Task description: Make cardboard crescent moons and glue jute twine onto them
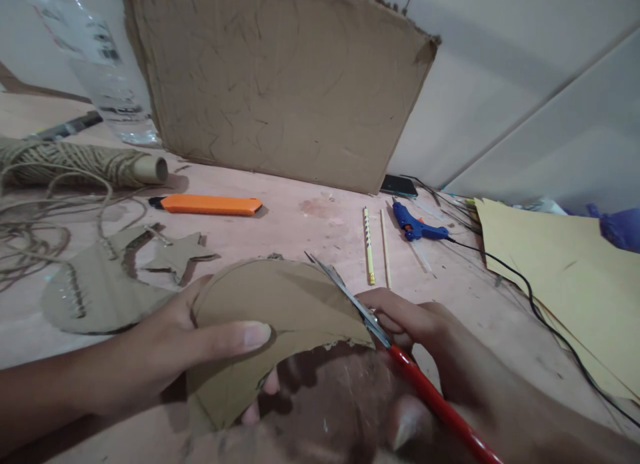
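Observation:
My left hand (215, 337) grips a curved piece of brown cardboard (280, 297), thumb on top and fingertips showing beneath its inner curve. In my right hand (440, 357) is a pair of scissors (425, 381) with red handles. Their blades lie along the right edge of the cardboard, tips pointing up and left past its outer rim. Just left of my left hand lie a cut cardboard crescent (107, 284) and a small cardboard star (180, 254), with twine at the crescent's edge.
A twine roll (75, 164), a plastic bottle (110, 71) and an orange utility knife (213, 205) lie or stand at the left. Behind leans a cardboard sheet (280, 84). A pencil (369, 244), a thin stick (385, 247), a corded blue glue gun (417, 223) and yellowish sheets (565, 271) are right.

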### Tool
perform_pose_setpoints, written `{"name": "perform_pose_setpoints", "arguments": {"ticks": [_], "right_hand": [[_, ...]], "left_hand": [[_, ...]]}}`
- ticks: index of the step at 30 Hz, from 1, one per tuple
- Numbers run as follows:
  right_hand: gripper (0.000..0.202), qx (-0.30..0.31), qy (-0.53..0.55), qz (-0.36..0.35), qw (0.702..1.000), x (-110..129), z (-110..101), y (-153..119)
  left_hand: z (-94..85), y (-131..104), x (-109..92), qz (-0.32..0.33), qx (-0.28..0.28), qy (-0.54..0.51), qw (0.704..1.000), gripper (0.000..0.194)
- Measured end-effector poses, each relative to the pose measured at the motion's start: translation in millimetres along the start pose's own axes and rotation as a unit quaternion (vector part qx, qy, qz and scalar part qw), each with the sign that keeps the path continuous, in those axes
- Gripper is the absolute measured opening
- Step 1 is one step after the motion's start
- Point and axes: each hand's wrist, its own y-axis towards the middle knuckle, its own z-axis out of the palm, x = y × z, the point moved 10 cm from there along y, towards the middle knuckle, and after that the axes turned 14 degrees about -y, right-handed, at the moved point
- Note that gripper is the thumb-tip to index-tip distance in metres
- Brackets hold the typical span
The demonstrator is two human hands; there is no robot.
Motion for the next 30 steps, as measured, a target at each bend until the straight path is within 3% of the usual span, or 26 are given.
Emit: {"name": "perform_pose_setpoints", "arguments": {"ticks": [5,7,10,13,19,24,30], "right_hand": [[0.062,-0.024,0.041,-0.021,0.999,5.4,-2.4,1.2],[0.056,-0.019,0.063,-0.008,0.998,5.3,-3.9,2.1],[0.064,0.010,0.083,0.011,0.996,5.8,-1.9,2.4],[0.075,0.033,0.089,0.021,0.995,7.5,1.6,1.2],[0.096,0.016,0.035,0.026,0.999,5.5,0.2,1.5],[0.078,0.012,-0.004,0.013,1.000,7.5,-0.4,5.9],[0.063,0.020,0.041,0.039,0.998,6.7,-0.3,1.0]], "left_hand": [[5.9,-0.5,-5.1,0.003,0.014,-0.005,1.000,0.094],[10.5,-0.8,-4.9,-0.005,0.027,-0.011,1.000,0.078],[12.8,-1.5,-1.5,-0.013,0.037,0.000,0.999,0.039],[9.9,-1.9,2.2,-0.007,0.041,0.019,0.999,0.041],[8.2,-2.5,5.1,-0.012,0.046,0.014,0.999,0.039],[11.7,-1.1,1.5,-0.013,0.042,-0.003,0.999,0.057],[12.0,-2.0,4.0,-0.020,0.049,0.015,0.998,0.042]]}}
